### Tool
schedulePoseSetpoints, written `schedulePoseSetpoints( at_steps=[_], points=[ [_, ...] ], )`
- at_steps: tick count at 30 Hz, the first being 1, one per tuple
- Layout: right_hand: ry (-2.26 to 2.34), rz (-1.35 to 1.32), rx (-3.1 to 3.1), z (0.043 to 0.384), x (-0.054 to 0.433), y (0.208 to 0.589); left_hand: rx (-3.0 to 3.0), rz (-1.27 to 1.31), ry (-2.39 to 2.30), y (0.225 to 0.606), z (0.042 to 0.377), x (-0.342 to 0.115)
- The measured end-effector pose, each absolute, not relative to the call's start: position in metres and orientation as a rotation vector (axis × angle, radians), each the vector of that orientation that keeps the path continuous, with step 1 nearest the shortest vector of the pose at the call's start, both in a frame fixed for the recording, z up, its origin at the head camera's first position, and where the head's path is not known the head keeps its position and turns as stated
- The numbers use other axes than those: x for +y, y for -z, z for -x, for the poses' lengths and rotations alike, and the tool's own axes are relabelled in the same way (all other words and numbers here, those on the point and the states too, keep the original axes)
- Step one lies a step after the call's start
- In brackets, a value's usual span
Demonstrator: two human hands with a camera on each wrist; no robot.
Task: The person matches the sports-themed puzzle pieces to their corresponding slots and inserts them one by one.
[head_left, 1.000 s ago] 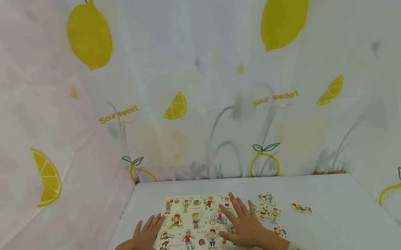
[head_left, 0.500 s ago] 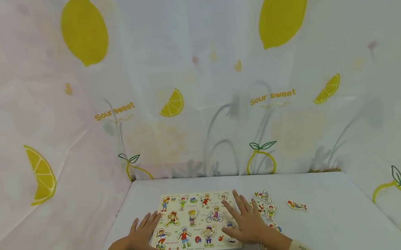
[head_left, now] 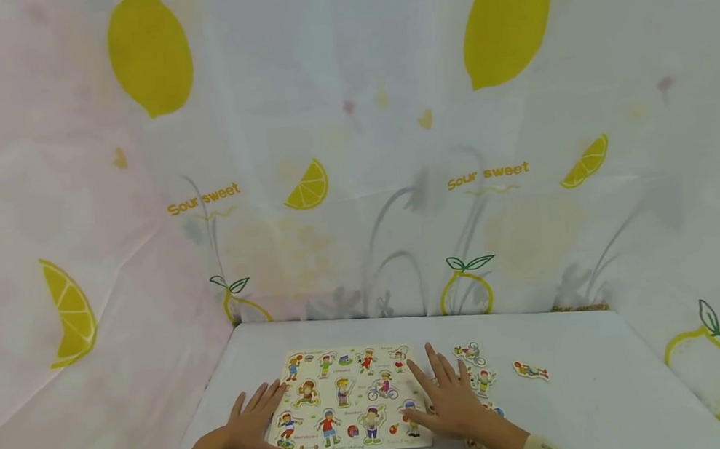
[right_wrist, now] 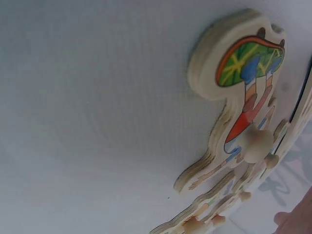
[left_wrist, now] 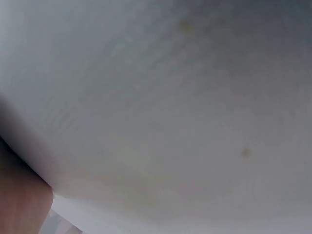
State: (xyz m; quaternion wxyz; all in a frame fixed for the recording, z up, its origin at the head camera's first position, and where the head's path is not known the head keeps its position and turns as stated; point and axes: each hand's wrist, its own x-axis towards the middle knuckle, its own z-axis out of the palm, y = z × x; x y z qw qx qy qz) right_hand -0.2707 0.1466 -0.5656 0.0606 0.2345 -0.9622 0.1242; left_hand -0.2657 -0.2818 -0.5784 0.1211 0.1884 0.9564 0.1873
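A cream puzzle board (head_left: 315,422) printed with sports figures lies on the white table in the head view. My left hand (head_left: 247,428) rests flat at its left edge, fingers spread and fingertips at the border. At the right edge is my right hand (head_left: 449,399), also spread, its thumb overlapping the lower right corner. Neither hand grips anything. Loose wooden pieces lie beside and partly under the right hand's outline, among them a cyclist piece (head_left: 469,353). The right wrist view shows a skateboarder piece (right_wrist: 248,92) with a round knob. Only a bit of skin (left_wrist: 22,207) shows in the left wrist view.
A swimmer-like piece (head_left: 530,370) lies apart to the right on the white tabletop (head_left: 608,389). Lemon-printed curtain (head_left: 361,239) hangs behind and along both sides of the table. More knobbed pieces (right_wrist: 195,222) lie past the skateboarder in the right wrist view.
My right hand has slid rightward off most of the board, uncovering the figures at its right side. The left hand stays at the left edge. The head view has shifted slightly.
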Motion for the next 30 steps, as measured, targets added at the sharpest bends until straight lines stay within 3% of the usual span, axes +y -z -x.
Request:
schedulePoseSetpoints(
  at_steps=[30],
  points=[
    [-0.456, -0.53, -2.943, 0.279, 0.178, 0.569, 2.813, -0.534, -0.5, 0.578, 0.267, -0.279]
  ],
)
